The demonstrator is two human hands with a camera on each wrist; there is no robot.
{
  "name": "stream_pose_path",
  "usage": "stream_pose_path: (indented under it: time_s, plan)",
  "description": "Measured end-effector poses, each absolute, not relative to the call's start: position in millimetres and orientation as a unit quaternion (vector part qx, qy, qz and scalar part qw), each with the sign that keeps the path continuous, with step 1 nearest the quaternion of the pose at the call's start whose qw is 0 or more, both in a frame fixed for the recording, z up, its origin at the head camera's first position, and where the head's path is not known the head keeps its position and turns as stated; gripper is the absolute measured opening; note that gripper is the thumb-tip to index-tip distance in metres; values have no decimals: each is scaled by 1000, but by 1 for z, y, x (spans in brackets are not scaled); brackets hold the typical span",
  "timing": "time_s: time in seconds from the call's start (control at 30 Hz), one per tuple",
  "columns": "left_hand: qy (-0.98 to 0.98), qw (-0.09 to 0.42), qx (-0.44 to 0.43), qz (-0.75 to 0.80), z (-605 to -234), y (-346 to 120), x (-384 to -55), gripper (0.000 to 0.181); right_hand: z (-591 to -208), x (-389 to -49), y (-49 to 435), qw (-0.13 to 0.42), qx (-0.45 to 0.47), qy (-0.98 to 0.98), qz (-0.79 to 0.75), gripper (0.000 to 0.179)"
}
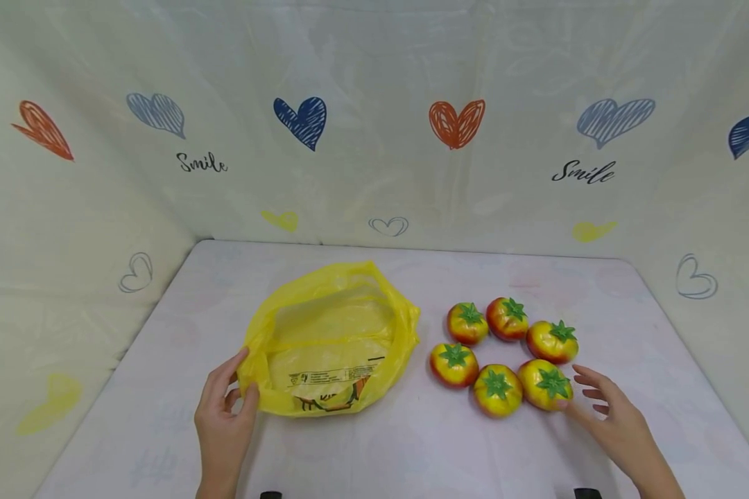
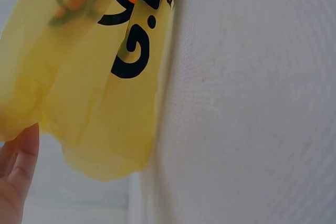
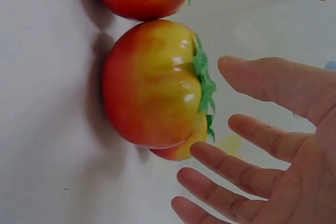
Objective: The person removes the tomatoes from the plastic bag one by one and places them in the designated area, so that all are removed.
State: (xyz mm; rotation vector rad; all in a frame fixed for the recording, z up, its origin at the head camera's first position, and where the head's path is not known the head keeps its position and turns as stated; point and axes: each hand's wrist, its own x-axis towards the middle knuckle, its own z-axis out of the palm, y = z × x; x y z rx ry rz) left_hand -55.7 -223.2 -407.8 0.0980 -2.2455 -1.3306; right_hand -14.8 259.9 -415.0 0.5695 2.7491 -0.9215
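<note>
A yellow plastic bag [image 1: 343, 346] with printed lettering lies with its mouth spread wide, facing the head camera. My left hand [image 1: 223, 409] pinches the left side of its rim; in the left wrist view the thumb [image 2: 29, 145] meets the bag's edge. Several shiny red-and-yellow tomatoes with green leafy tops sit grouped to the right of the bag. My right hand [image 1: 612, 419] is beside the nearest right tomato [image 1: 544, 385], fingers spread and apart. In the right wrist view a gap shows between the thumb [image 3: 273, 82] and that tomato [image 3: 149, 87].
The white table [image 1: 399, 457] has a pale cloth-like surface. Light curtains [image 1: 374, 173] printed with hearts and "Smile" rise behind it and along both sides. Two small black objects [image 1: 271, 495] poke in at the bottom edge of the head view.
</note>
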Motion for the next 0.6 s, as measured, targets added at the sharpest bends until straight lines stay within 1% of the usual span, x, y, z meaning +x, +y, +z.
stream_pose_path:
  time_s: [0.2, 0.4, 0.6]
  plan:
    - [-834, 274, 21, -478, -406, -224, -56, 49, -393, -11, 248, 14, 157, 937, -311, 71]
    - [-844, 270, -10, -462, -398, -230, -57, 49, -374, -13, 238, -21, 128, 945, -302, 62]
    - [-849, 290, -53, -439, -379, -242, -60, 47, -363, -14, 236, -43, 108, 953, -280, 56]
